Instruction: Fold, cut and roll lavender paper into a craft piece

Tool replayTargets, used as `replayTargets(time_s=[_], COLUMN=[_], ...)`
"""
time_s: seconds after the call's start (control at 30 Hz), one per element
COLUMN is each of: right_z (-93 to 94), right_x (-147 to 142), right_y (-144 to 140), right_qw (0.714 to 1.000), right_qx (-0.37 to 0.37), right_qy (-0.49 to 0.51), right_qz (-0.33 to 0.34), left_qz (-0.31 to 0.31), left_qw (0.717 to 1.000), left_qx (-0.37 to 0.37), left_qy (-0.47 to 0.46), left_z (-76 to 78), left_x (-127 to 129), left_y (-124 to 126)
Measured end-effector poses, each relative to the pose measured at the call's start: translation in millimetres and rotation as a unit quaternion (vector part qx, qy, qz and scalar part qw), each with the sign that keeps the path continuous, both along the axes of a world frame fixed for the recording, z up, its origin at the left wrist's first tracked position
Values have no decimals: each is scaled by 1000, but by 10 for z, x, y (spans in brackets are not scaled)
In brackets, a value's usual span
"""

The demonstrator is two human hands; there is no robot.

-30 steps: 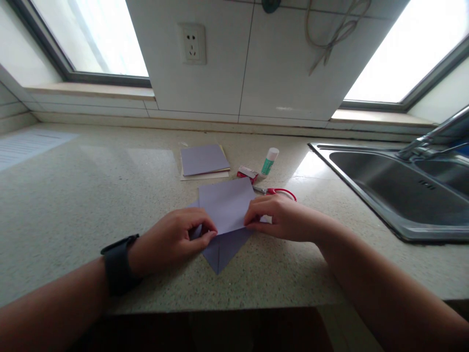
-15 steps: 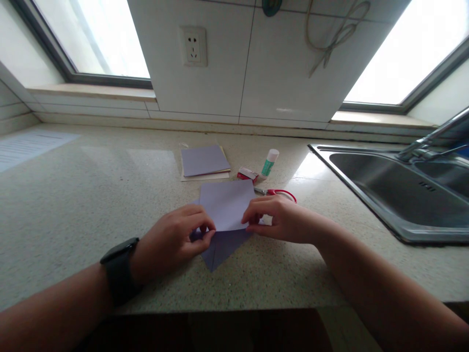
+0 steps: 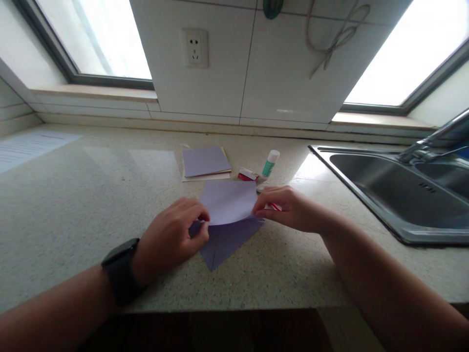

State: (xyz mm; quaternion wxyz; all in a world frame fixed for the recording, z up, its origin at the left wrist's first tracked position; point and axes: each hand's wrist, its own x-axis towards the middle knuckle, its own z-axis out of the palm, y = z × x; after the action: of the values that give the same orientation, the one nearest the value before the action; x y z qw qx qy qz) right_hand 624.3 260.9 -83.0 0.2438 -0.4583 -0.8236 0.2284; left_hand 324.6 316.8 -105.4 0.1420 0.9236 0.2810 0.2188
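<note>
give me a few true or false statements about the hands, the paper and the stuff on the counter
1. Both hands pinch the purple paper at its edges. True: the left hand holds the left side, the right hand the right side.
2. The glue stick stands in the sink. False: it is on the counter, beyond the paper.
3. A dark watch is on the left wrist. True.
4. The stack of paper lies to the right of the sink. False: it lies left of it, behind the held sheet.
5. The held sheet lies fully flat. False: its upper flap is lifted and curved.
</note>
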Motion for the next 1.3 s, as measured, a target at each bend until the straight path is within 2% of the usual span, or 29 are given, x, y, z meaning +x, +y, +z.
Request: replayTargets(time_s=[0.13,0.2,0.37,0.6,0.83,1.3], right_z=[-84,-115,-142,-139,-141,-122], right_x=[-138,-230,-443,-539,-488,-526], right_y=[-35,-50,-49,-36,-47,-42], right_qw=[998,997,990,985,994,998], right_qx=[-17,-30,-34,-31,10,0], right_qy=[27,56,130,160,97,50], right_qz=[-45,-53,-43,-55,-48,-24], left_qz=[-8,-34,-111,-105,-80,-102], left_qw=[993,986,968,976,988,987], left_qx=[116,161,224,190,132,124], left_qy=[-2,-5,3,-5,-10,-3], left_z=[-13,-27,-46,-69,-99,-70], left_x=[-2,-11,-12,0,-18,10], left_y=[-56,-79,-100,-88,-85,-101])
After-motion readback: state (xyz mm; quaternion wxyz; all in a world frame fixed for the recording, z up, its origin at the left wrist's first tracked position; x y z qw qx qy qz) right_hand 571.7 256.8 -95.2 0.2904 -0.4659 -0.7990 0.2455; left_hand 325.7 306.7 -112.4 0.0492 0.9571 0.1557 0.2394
